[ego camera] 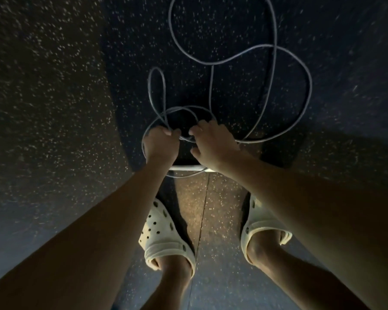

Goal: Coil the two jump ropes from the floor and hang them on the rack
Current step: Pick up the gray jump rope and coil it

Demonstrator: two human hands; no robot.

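Over the floor [54,108] — one rope [309,86], left hand [160,143] fisted around coils, right hand [213,144] pinching a strand

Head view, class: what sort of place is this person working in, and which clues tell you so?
Probably a gym or exercise room. The floor is dark speckled matting laid in tiles with a seam, and a jump rope lies looped across it while both hands gather it. Nothing else of the room shows.
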